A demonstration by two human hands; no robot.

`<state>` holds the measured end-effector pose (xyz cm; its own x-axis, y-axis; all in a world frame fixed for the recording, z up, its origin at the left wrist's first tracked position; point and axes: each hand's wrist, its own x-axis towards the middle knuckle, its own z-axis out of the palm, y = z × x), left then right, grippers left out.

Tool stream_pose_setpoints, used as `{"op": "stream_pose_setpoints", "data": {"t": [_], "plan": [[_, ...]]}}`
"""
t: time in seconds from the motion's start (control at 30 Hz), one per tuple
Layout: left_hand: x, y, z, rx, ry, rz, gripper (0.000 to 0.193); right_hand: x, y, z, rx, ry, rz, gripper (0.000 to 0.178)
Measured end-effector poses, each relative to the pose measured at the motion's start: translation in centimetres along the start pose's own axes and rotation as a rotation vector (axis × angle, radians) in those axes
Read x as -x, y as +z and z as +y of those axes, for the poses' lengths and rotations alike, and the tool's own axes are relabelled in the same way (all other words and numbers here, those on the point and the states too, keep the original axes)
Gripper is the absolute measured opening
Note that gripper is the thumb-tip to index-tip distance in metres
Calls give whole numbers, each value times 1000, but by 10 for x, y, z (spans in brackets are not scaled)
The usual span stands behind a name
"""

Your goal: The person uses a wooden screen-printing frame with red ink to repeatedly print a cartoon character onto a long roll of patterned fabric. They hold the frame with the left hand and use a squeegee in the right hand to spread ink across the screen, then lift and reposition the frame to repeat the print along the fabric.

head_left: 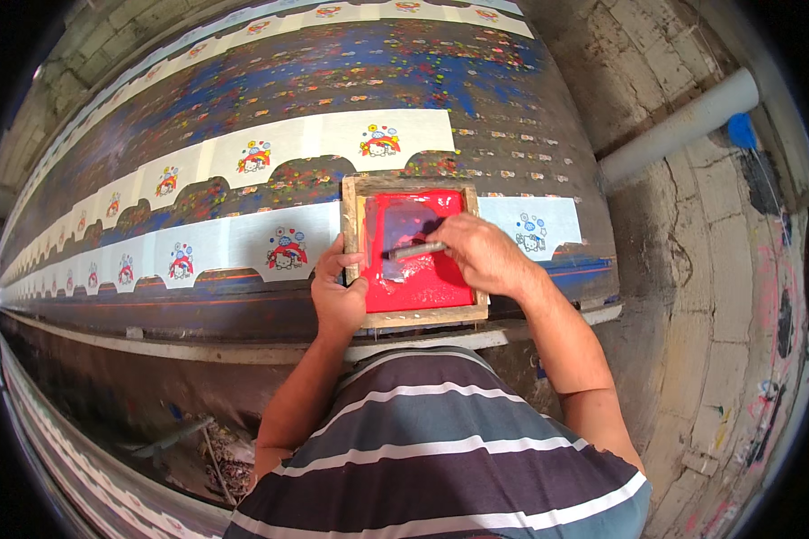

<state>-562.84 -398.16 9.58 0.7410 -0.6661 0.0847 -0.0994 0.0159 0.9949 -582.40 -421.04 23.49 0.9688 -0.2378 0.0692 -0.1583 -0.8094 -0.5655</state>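
red ink pooled inside the wooden-framed screen (418, 316), which lay on a white fabric piece (530, 220) at the near edge of the long paint-stained table (270, 90). the left hand (337, 292) clamped the frame's left rail. the right hand (481, 254) was closed around the squeegee (416, 251). a good pull probably needed even pressure, the frame pinned flat.

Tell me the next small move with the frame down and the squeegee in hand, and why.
Probably pull the grey-handled squeegee toward the body across the red-inked wooden screen frame. The right hand holds it near the frame's far half, red ink covers the mesh below, and the left hand steadies the frame's left edge over a white fabric piece.
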Motion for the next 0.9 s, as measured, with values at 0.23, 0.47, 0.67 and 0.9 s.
{"op": "stream_pose_setpoints", "data": {"t": [0.23, 0.47, 0.67, 0.9], "plan": [[1, 0, 2, -127, 61, 0, 45, -43, 3, 35, 43, 46, 188, 43], [1, 1, 11, -199, 115, -6, 47, 0, 36, 2, 161, -46, 238, 45], [0, 2, 4, -149, 82, -3, 47, 45, 60, -40, 172, -31, 244, 39], [1, 0, 7, -214, 87, 1, 44, 75, 67, -72, 124, 9, 182, 43]]}}
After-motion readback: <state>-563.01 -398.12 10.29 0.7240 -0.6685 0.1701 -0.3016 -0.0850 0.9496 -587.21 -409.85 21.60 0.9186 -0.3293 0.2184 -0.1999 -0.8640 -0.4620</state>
